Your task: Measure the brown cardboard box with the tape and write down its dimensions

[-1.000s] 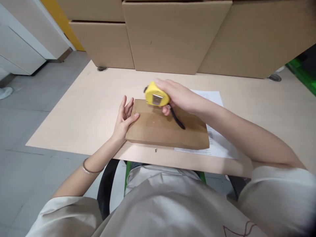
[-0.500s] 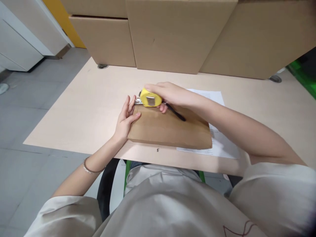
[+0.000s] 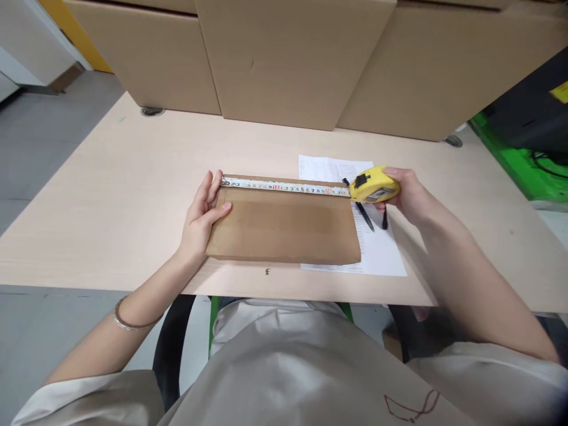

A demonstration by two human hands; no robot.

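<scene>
A flat brown cardboard package (image 3: 284, 228) lies on the light wooden table (image 3: 110, 195) in front of me. My left hand (image 3: 202, 216) rests against its left edge, thumb on top, fingers stretched along the side by the hooked tape end. My right hand (image 3: 406, 192) grips a yellow tape measure (image 3: 373, 185) at the package's far right corner. The white tape blade (image 3: 284, 187) runs along the package's far edge from left corner to right.
A printed white sheet (image 3: 381, 248) lies under the package's right end with a black pen (image 3: 364, 214) on it. Large cardboard boxes (image 3: 288, 59) stand along the table's back edge. A green crate (image 3: 523, 160) sits at the right.
My right hand has pulled the tape measure case from the package's left corner to its right corner, drawing out the blade. My left hand stays at the left edge.
</scene>
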